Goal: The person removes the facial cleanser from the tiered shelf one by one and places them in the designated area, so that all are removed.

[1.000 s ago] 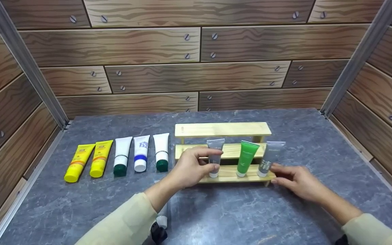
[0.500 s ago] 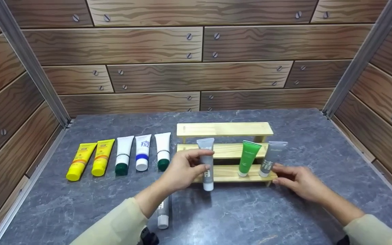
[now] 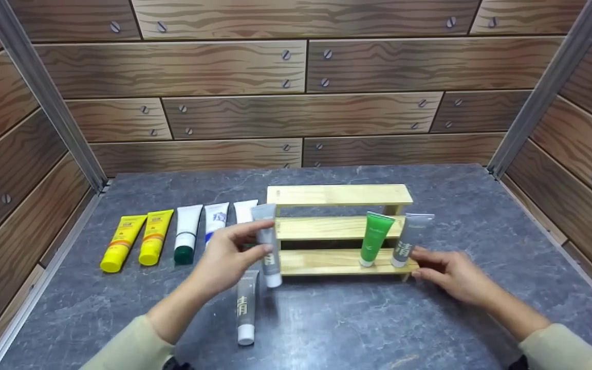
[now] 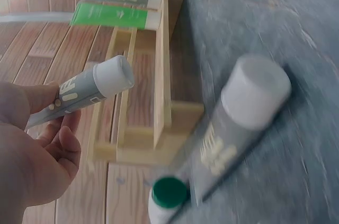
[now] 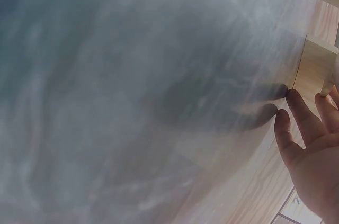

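My left hand (image 3: 229, 259) pinches a grey tube with a white cap (image 3: 271, 259) between thumb and fingers. It holds the tube cap down, in front of the left end of a three-step wooden rack (image 3: 337, 195). The left wrist view shows this grey tube (image 4: 79, 89) clear of the rack. My right hand (image 3: 455, 277) grips the right end of the bottom step; its fingers (image 5: 299, 115) are seen beside the wood. On that step a green tube (image 3: 376, 239) and another grey tube (image 3: 410, 241) stand on their caps, leaning back.
Another grey tube (image 3: 246, 308) lies on the table below my left hand. To the left lie two yellow tubes (image 3: 121, 244), a white tube with a green cap (image 3: 187, 234), a white-and-blue tube (image 3: 216, 218) and a partly hidden white tube (image 3: 244, 209). Plank-patterned walls (image 3: 224, 72) surround the table.
My left hand has lifted the grey tube away from the rack's bottom step and carried it left and slightly forward of the step. My right hand stays at the rack's right end.
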The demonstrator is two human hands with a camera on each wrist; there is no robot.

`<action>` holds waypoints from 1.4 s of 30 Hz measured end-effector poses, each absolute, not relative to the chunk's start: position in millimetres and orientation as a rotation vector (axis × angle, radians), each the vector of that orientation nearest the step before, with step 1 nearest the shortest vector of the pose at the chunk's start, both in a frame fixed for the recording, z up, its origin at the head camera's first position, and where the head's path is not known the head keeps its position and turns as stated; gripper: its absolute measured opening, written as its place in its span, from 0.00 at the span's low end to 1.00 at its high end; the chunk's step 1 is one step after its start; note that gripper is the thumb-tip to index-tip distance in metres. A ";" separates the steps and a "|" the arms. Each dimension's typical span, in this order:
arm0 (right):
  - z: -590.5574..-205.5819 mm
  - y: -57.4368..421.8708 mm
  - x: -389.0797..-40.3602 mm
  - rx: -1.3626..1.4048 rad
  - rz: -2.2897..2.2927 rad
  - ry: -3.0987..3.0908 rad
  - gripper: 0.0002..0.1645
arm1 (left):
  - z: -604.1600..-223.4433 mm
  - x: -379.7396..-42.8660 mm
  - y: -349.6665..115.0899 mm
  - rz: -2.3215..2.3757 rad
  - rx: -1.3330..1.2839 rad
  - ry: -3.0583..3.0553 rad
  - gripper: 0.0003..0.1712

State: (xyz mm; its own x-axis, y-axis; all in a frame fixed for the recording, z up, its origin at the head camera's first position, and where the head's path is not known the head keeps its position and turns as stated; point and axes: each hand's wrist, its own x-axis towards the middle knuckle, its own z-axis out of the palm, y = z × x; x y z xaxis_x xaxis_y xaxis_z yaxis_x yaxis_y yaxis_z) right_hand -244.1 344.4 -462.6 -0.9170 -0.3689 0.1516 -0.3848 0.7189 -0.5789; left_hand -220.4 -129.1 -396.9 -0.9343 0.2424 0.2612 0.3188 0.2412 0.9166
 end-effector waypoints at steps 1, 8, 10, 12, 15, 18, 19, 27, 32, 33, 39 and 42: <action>-462.4 344.5 -244.1 0.630 0.986 -2.889 0.29 | -397.0 -219.6 -134.5 -1.801 -0.522 -2.431 0.26; -462.3 343.8 -243.0 0.605 0.988 -2.904 0.30 | -397.6 -214.7 -165.6 -1.762 -0.368 -2.429 0.26; -462.5 343.7 -242.8 0.598 0.986 -2.909 0.30 | -397.6 -213.1 -172.0 -1.763 -0.351 -2.415 0.26; -462.6 343.4 -242.9 0.598 0.985 -2.909 0.30 | -397.5 -211.4 -177.6 -1.761 -0.330 -2.407 0.25; -462.5 343.1 -243.3 0.602 0.981 -2.912 0.30 | -396.7 -207.8 -185.0 -1.748 -0.278 -2.415 0.26; -462.3 343.0 -243.8 0.600 0.978 -2.915 0.30 | -396.6 -203.7 -191.2 -1.741 -0.231 -2.437 0.28; -462.3 343.0 -244.0 0.603 0.980 -2.915 0.30 | -396.9 -202.4 -193.0 -1.737 -0.219 -2.444 0.28; -461.2 343.2 -244.3 0.613 0.971 -2.910 0.30 | -403.0 -196.6 -204.2 -1.746 -0.168 -2.460 0.30; -460.9 343.6 -244.7 0.600 0.977 -2.913 0.30 | -406.8 -191.9 -211.8 -1.753 -0.118 -2.484 0.30; -461.3 343.9 -244.9 0.599 0.978 -2.914 0.31 | -407.8 -191.1 -213.2 -1.755 -0.110 -2.489 0.30; -463.2 344.0 -244.6 0.627 0.972 -2.892 0.30 | -417.0 -186.8 -218.2 -1.744 -0.064 -2.512 0.30; -463.2 343.9 -244.1 0.638 0.973 -2.876 0.29 | -421.1 -185.4 -219.4 -1.736 -0.038 -2.533 0.29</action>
